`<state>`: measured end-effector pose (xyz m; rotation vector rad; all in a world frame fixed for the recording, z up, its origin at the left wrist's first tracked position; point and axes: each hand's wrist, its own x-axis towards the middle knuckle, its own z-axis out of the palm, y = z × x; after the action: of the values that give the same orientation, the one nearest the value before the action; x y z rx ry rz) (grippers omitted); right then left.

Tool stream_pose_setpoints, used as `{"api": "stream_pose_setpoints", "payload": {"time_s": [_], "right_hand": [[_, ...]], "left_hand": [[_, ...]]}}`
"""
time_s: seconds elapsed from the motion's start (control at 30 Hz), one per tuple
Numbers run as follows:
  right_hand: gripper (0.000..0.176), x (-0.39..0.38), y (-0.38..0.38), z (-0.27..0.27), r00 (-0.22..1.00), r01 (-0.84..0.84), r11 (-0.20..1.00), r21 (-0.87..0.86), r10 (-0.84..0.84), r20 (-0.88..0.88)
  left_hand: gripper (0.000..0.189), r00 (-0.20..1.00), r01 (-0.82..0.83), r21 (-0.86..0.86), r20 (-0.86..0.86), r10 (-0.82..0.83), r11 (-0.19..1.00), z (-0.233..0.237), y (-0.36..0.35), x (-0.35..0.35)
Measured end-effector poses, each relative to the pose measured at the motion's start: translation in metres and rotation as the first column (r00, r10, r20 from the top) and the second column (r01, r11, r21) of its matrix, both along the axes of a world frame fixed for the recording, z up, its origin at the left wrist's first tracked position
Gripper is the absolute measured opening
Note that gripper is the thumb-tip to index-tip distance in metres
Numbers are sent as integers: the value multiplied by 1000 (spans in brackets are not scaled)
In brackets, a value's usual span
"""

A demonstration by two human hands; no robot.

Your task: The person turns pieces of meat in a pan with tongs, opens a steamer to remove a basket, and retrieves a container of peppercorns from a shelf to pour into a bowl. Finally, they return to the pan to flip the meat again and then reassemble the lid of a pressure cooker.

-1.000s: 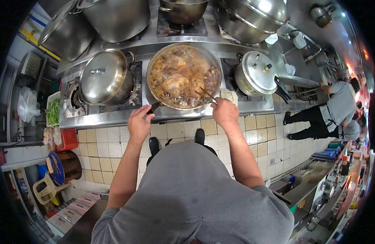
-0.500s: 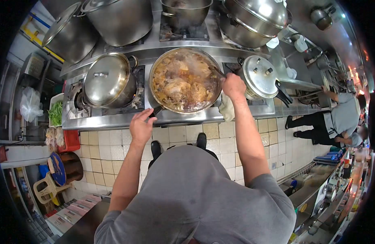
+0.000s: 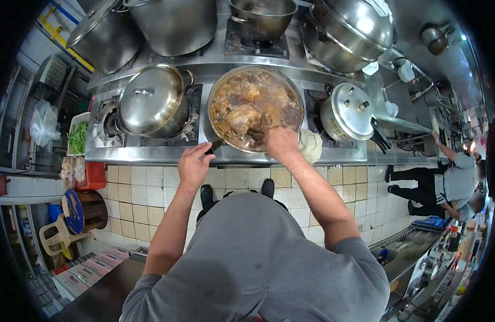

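Note:
A wide round pan (image 3: 211, 110) stands on the front of the stove, full of bubbling brown stew (image 3: 245, 107) with large chunks of meat. My right hand (image 3: 282, 142) is closed around a dark stirring utensil (image 3: 256, 131) at the pan's near right side; its working end is sunk in the stew. My left hand (image 3: 194, 163) is at the pan's near left, its fingers and thumb around the black pan handle (image 3: 217, 145). A pale folded cloth (image 3: 310, 146) lies by the near right rim, close to my right hand.
A lidded steel pot (image 3: 153, 102) stands left of the pan, a pressure cooker (image 3: 349, 112) with a black handle right of it. Large pots (image 3: 175, 27) line the back. Leafy greens (image 3: 77, 138) sit in a tub far left. Other people (image 3: 457, 180) stand at right.
My right hand has moved left and nearer to me, from the pan's right rim to its near side, drawing the utensil through the stew. My left hand stays at the handle.

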<state>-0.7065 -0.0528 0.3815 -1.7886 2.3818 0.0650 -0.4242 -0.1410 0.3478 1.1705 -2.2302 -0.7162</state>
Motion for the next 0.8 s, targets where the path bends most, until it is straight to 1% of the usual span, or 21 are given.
{"api": "stream_pose_setpoints", "payload": {"time_s": [0.07, 0.1, 0.17, 0.3, 0.37, 0.5, 0.57, 0.67, 0.8], "right_hand": [[19, 11, -4, -10, 997, 68, 998, -19, -67, 23], [19, 14, -6, -13, 998, 65, 998, -20, -64, 21], [20, 20, -9, -14, 988, 132, 991, -24, -130, 78], [21, 25, -21, -14, 985, 115, 993, -13, -112, 127], [22, 27, -30, -16, 976, 129, 991, 30, -133, 173], [23, 31, -46, -22, 973, 150, 988, 43, -155, 173], [22, 32, -50, -24, 975, 135, 989, -67, -121, 186], [23, 32, -62, -23, 981, 107, 993, -50, -98, 166], [25, 34, -72, -9, 973, 127, 992, -4, -124, 194]], "left_hand": [[39, 1000, -6, 7, -6, 6, 1000, 1, 0, 0], [40, 1000, -7, 3, -2, 7, 1000, 0, 0, 0], [40, 1000, -9, 2, 1, 9, 1000, 0, 1, 0], [39, 1000, -3, -7, -22, 2, 1000, 2, 1, 0], [39, 1000, 2, -2, -31, -2, 1000, 2, 0, -1], [39, 1000, -3, 1, -23, 3, 1000, 2, 1, -1], [39, 1000, -11, 5, -22, 11, 1000, 2, 1, -1], [40, 999, -9, 7, -30, 10, 1000, 1, 2, -2], [39, 1000, -14, 11, -27, 14, 1000, 2, 2, -2]]}}
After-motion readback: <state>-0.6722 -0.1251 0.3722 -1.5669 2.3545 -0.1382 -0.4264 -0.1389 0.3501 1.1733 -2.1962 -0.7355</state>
